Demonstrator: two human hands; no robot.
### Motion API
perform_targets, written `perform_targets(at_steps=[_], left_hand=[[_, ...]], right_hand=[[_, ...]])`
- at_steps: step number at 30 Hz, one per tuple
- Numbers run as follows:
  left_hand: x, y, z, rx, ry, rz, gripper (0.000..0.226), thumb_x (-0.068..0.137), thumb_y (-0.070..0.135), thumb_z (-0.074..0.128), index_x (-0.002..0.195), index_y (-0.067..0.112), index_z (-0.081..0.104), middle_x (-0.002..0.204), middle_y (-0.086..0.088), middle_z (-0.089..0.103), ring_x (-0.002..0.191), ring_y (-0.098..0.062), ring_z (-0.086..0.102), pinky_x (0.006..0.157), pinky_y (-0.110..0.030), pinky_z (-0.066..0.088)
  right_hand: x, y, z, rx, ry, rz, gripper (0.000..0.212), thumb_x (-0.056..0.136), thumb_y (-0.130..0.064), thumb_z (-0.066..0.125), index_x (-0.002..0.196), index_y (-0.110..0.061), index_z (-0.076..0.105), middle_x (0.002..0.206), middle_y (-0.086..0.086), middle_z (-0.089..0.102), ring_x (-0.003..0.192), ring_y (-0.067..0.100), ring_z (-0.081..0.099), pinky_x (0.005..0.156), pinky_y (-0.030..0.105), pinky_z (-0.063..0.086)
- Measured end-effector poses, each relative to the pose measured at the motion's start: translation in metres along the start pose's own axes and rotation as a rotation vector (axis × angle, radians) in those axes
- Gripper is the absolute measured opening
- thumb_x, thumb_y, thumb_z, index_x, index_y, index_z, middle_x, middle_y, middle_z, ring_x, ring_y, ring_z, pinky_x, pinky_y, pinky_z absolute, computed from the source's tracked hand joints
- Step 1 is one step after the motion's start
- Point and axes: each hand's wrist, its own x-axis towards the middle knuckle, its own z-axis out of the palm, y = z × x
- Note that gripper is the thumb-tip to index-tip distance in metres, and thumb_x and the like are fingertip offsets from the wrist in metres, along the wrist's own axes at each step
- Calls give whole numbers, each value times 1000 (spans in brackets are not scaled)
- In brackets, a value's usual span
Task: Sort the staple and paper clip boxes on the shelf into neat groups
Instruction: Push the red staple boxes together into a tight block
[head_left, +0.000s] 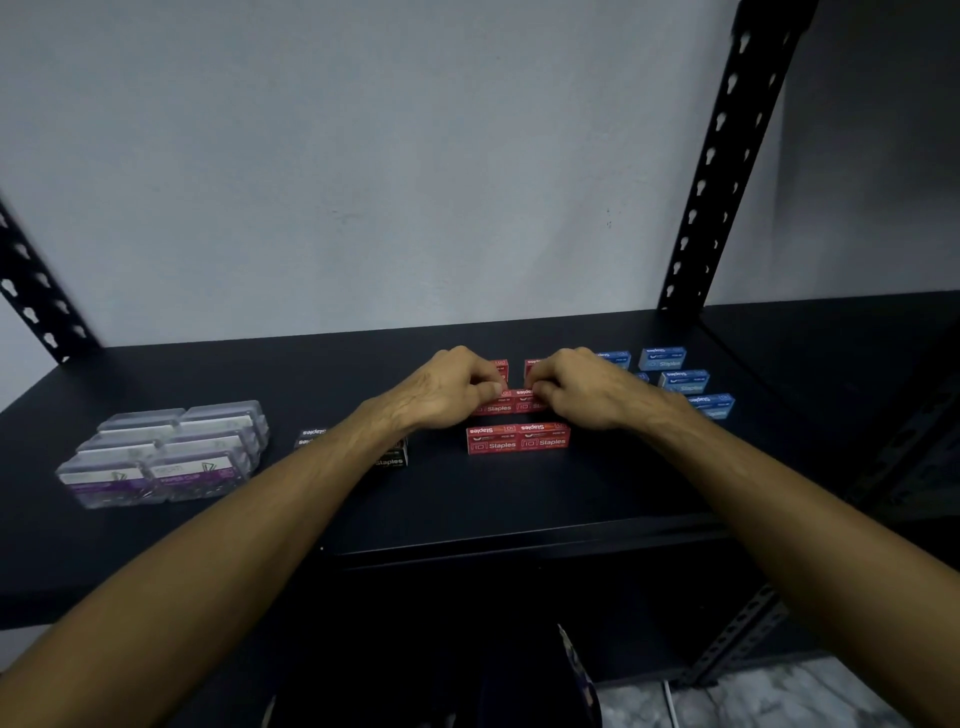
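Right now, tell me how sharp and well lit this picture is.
Head view: dim, even light; the red staple boxes print reads clearly; the clear paper clip boxes at left are smeared; the shelf uprights bow with wide-angle distortion; both hands, left and right, look fairly sharp.

Pale grey wall fills the upper field, its surface plain and lightly mottled. Two black slotted uprights stand against it, one leaning in from the left edge, one rising at right; both carry rows of keyhole-shaped punched holes. A further slotted metal upright, greyer in tone, runs down at lower right. Beside it lies a patch of marbled grey-and-white floor, crossed by a thin white cord. At bottom centre a dark patterned object stands in shadow; its nature cannot be told.
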Motion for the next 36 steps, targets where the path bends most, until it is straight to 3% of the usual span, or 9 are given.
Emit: perform_targets(at_steps=[4, 9, 14, 21, 25, 30, 33, 36], left_hand=[[-7, -4, 1, -50, -31, -7, 21, 99, 30, 57, 111, 22, 72, 90, 17, 66, 76, 0, 62, 66, -13, 46], [-4, -1, -5, -52, -63, 6, 21, 97, 30, 59, 110, 24, 74, 92, 20, 68, 85, 1, 65, 75, -17, 50], [-4, 1, -8, -30, -82, 19, 19, 97, 31, 60, 108, 27, 75, 97, 18, 70, 90, 2, 64, 78, -18, 49], [-7, 3, -8, -29, -90, 34, 18, 96, 30, 61, 107, 27, 75, 95, 16, 72, 79, -1, 67, 70, -17, 53], [-8, 4, -6, -22, -95, 21, 18, 96, 32, 61, 106, 28, 75, 96, 14, 73, 82, -8, 70, 76, -25, 57], [-15, 8, -8, -16, -107, 10, 24, 92, 44, 62, 108, 30, 73, 90, 18, 68, 63, 6, 62, 69, -20, 47], [-20, 10, -10, 44, -142, 17, 34, 83, 49, 71, 111, 31, 71, 94, 16, 67, 73, 3, 61, 70, -18, 42], [-23, 10, -7, 126, -126, 39, 37, 82, 41, 76, 115, 29, 67, 93, 18, 62, 80, 2, 57, 68, -15, 40]], right_hand=[[-7, -4, 1, 13, -16, -4, 21, 102, -21, 45, 93, -22, 65, 94, -8, 64, 79, 3, 60, 61, 16, 41], [-9, -4, -5, 25, -21, 6, 25, 102, -23, 46, 107, -19, 70, 99, -8, 65, 82, 3, 61, 64, 15, 45], [-11, -3, -7, 22, -38, 16, 26, 102, -23, 47, 114, -16, 69, 111, -2, 68, 89, 5, 61, 71, 18, 47], [-13, -5, -8, 5, -58, 31, 25, 101, -24, 49, 116, -16, 69, 116, 0, 68, 93, 8, 61, 79, 22, 49], [-15, -7, -8, 3, -85, 47, 26, 102, -25, 48, 118, -17, 67, 118, 1, 66, 95, 8, 60, 81, 23, 50], [-20, -12, -12, 53, -136, 69, 26, 96, -34, 55, 117, -22, 65, 107, -5, 66, 90, 4, 59, 73, 23, 46], [-26, -14, -13, 12, -169, 56, 28, 87, -35, 68, 113, -26, 63, 96, -9, 64, 85, 4, 59, 72, 25, 46], [-26, -15, -8, -49, -143, 31, 28, 86, -29, 72, 112, -23, 62, 90, -12, 60, 79, 3, 58, 68, 23, 45]])
